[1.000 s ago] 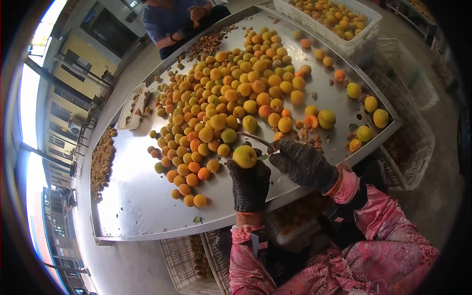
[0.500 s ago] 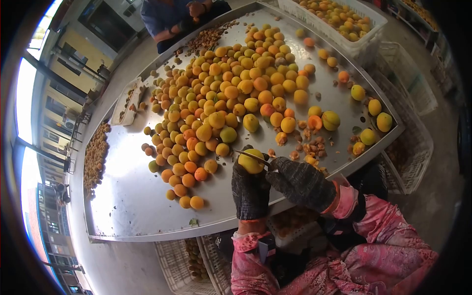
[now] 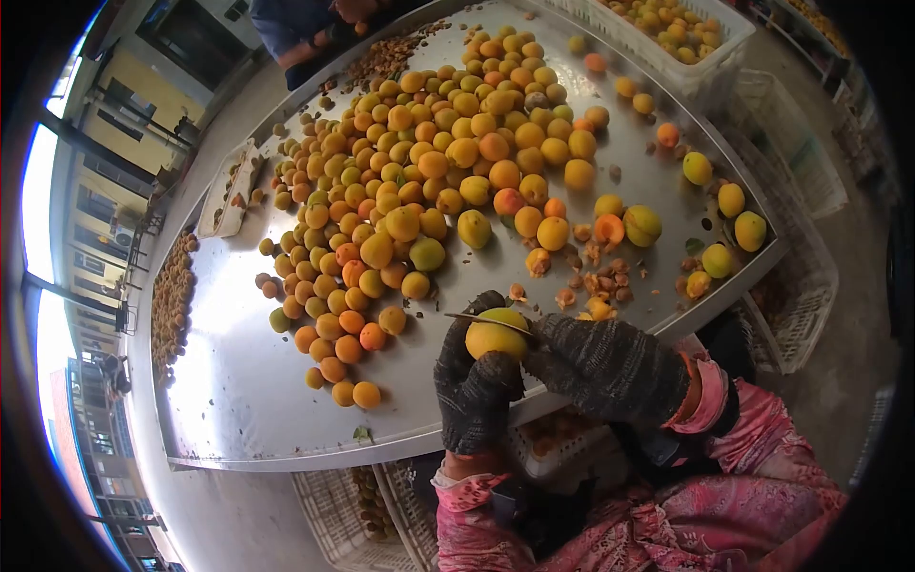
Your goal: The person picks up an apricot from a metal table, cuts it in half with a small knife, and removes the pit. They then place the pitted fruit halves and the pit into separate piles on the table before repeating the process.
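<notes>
My left hand (image 3: 474, 391), in a dark knit glove, is closed around a yellow-green apricot (image 3: 498, 336) above the table's near edge. In my right hand (image 3: 610, 367), gloved the same way, is a thin knife (image 3: 488, 322); its handle is hidden in the fingers. The blade lies across the upper part of the fruit, its tip pointing left. Just beyond my hands sit pits and torn fruit pieces (image 3: 602, 281), along with an opened orange apricot half (image 3: 609, 228). A large heap of whole apricots (image 3: 410, 181) spreads over the metal table (image 3: 248, 405).
A white crate of apricots (image 3: 705, 59) stands at the far right corner. Another person (image 3: 303, 38) works across the table. Pits are piled (image 3: 173, 296) along the left edge, near a white tray (image 3: 229, 195). Plastic crates (image 3: 357, 515) sit below the near edge.
The apricot in my left hand has turned and sits slightly lower, with the knife blade now across it. My right hand has shifted a little right. The view has moved slightly.
</notes>
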`<move>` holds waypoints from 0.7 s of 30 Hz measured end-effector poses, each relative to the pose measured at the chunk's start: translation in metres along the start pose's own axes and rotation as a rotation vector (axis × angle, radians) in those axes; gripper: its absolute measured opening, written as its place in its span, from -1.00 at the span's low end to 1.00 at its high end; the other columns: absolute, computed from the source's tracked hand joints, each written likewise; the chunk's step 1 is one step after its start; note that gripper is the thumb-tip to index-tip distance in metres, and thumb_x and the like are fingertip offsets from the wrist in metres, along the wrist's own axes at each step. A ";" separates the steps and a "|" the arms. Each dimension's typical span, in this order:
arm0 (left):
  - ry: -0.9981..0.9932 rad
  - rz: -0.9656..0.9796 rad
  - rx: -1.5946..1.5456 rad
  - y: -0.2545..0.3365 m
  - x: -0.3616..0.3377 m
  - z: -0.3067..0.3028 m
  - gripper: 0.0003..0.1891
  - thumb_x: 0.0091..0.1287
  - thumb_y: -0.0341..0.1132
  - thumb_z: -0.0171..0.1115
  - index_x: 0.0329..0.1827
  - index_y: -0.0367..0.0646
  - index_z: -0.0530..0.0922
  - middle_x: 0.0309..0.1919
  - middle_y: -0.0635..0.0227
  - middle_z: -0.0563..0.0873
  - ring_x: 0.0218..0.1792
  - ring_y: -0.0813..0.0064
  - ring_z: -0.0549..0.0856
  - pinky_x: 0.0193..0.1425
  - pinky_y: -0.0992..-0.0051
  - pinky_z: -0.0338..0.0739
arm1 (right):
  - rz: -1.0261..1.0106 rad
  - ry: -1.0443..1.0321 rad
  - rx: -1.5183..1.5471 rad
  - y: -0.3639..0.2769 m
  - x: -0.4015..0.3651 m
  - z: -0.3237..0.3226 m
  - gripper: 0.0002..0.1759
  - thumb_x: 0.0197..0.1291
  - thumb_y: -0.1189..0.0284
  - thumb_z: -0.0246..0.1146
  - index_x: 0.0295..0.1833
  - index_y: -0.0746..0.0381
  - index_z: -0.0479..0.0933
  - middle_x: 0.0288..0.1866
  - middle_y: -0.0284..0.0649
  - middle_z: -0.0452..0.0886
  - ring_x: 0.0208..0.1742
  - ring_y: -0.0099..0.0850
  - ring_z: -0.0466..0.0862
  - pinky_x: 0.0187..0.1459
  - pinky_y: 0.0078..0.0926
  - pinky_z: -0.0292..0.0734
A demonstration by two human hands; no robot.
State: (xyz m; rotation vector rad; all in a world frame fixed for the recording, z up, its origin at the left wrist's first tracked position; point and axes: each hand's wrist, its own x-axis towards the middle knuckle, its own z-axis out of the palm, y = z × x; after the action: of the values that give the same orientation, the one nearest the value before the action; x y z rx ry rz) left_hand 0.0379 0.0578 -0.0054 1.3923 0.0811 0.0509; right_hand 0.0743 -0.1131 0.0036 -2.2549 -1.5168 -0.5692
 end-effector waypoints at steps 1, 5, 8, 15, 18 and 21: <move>0.136 0.007 -0.128 0.000 0.003 0.013 -0.36 0.21 0.05 0.22 0.16 -0.30 0.36 -0.22 0.27 0.61 -0.36 0.57 0.60 -0.41 0.67 0.48 | 0.096 -0.005 -0.009 -0.007 0.002 0.008 -0.60 0.18 0.46 0.01 0.13 0.33 0.42 0.10 0.08 0.46 -0.02 -0.20 0.57 -0.13 -0.33 0.54; 0.335 -0.004 -0.342 -0.015 0.009 0.022 -0.36 0.23 -0.01 0.22 0.23 -0.28 0.31 -0.26 0.31 0.62 -0.45 0.61 0.56 -0.44 0.70 0.43 | 0.201 -0.026 -0.021 -0.009 -0.007 0.047 -0.60 0.17 0.45 0.02 0.12 0.37 0.41 0.13 0.09 0.44 0.01 -0.19 0.56 -0.11 -0.31 0.54; 0.174 -0.176 -0.250 -0.002 0.008 0.005 -0.41 0.25 -0.06 0.19 0.23 -0.25 0.31 -0.27 0.32 0.62 -0.56 0.68 0.48 -0.53 0.73 0.35 | 0.246 0.024 0.185 -0.003 -0.003 0.037 -0.58 0.15 0.45 0.08 0.15 0.28 0.42 0.12 0.08 0.45 0.02 -0.15 0.56 -0.07 -0.28 0.52; 0.248 -0.007 0.076 -0.007 0.008 0.001 -0.50 0.30 0.04 0.10 0.01 -0.27 0.45 -0.22 0.30 0.58 -0.26 0.54 0.56 -0.22 0.57 0.49 | 0.007 0.061 -0.116 -0.002 0.002 0.030 -0.59 0.15 0.46 0.10 0.12 0.38 0.43 0.16 0.12 0.42 0.05 -0.17 0.56 -0.09 -0.30 0.52; 0.326 0.040 -0.121 -0.008 0.005 0.022 -0.51 0.36 0.04 0.00 0.00 -0.29 0.45 -0.22 0.29 0.58 -0.25 0.48 0.57 -0.17 0.51 0.49 | 0.269 0.101 0.016 -0.019 0.005 0.053 -0.58 0.15 0.46 0.09 0.14 0.37 0.42 0.15 0.12 0.42 0.09 -0.16 0.53 -0.04 -0.29 0.50; 0.315 -0.015 -0.238 -0.016 0.009 0.014 -0.50 0.35 0.04 0.02 0.02 -0.28 0.45 -0.26 0.31 0.59 -0.32 0.52 0.56 -0.27 0.57 0.46 | 0.289 0.120 0.228 -0.014 0.006 0.050 -0.56 0.14 0.47 0.09 0.17 0.34 0.41 0.15 0.10 0.43 0.12 -0.18 0.51 -0.03 -0.29 0.49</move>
State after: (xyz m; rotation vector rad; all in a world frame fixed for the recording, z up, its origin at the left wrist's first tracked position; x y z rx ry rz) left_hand 0.0478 0.0416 -0.0185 1.1367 0.3375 0.2592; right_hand 0.0693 -0.0784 -0.0352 -2.1665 -1.1100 -0.4150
